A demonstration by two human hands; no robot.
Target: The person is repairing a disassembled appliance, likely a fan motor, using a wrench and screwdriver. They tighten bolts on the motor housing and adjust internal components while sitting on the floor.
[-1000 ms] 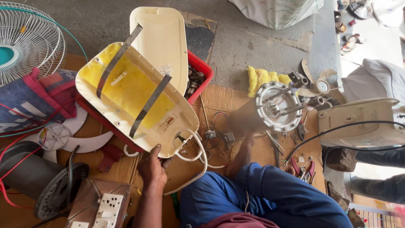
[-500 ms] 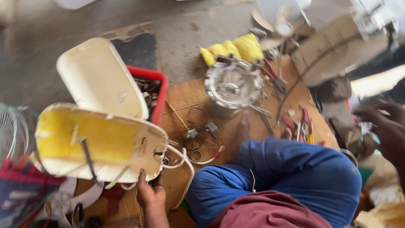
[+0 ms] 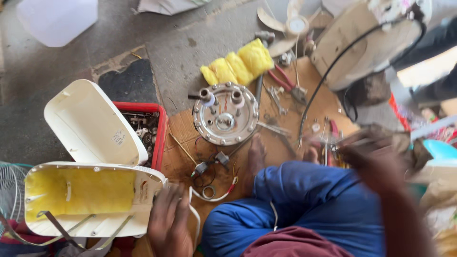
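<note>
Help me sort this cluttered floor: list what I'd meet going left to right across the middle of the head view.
Cream casing with yellow lining → left hand → red tray → round metal plate → blue trouser leg → blurred right hand.

The floor [image 3: 157,52] is grey concrete, cracked and patched, with a dark patch [image 3: 128,83] near its middle. A flattened cardboard sheet [image 3: 183,157] lies on it, and most of the small things sit on that sheet — a round metal plate [image 3: 225,113] with two stubs, loose wires and a small ring [image 3: 208,192] just below it, and pliers with red handles [image 3: 284,78] toward the sheet's far edge. Yellow foam pieces [image 3: 238,64] lie just beyond the plate. A red tray [image 3: 160,124] of small parts rests at the cardboard's left edge, a cream lid [image 3: 93,124] leaning over it. A white plastic container [image 3: 56,20] stands in the far left corner.
</note>
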